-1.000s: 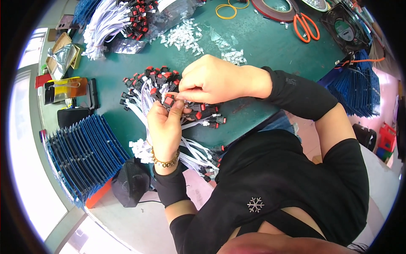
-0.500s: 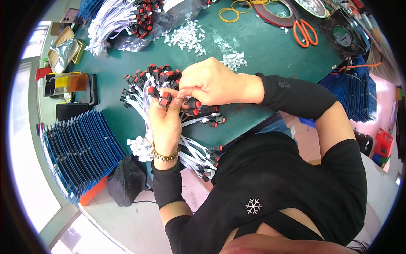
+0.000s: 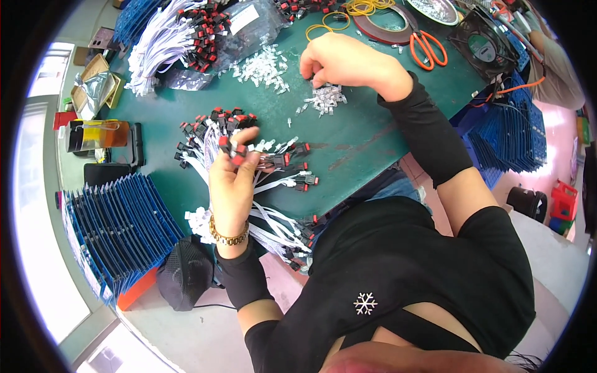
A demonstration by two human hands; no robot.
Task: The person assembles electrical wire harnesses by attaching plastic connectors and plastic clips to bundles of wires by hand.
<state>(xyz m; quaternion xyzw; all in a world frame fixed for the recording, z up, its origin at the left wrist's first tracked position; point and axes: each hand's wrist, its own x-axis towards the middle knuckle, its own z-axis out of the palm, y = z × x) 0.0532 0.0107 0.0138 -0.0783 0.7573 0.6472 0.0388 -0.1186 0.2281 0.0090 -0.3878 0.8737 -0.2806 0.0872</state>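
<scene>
My left hand (image 3: 231, 186) is closed around a red-and-black connector (image 3: 234, 151) on a white cable, pinched between thumb and fingers. It is over a bundle of white cables (image 3: 272, 217), most ending in similar connectors. Small clear plastic pieces (image 3: 264, 146) show among the connectors beside my fingers. Farther right, my right hand (image 3: 345, 61) has its fingers curled, just beyond a small pile of clear plastic pieces (image 3: 328, 99). Its fingertips are partly hidden, and what they hold, if anything, does not show.
A larger heap of clear pieces (image 3: 264, 69) lies farther back, near another cable bundle (image 3: 165, 40). Orange-handled scissors (image 3: 428, 51), a tape roll (image 3: 387, 30) and a fan (image 3: 484, 43) occupy the back right. Blue ribbed racks (image 3: 121, 230) stand at the left.
My right hand has left the connectors at my left hand and moved away and to the right, beside the small clear pile. My left hand still holds its connector.
</scene>
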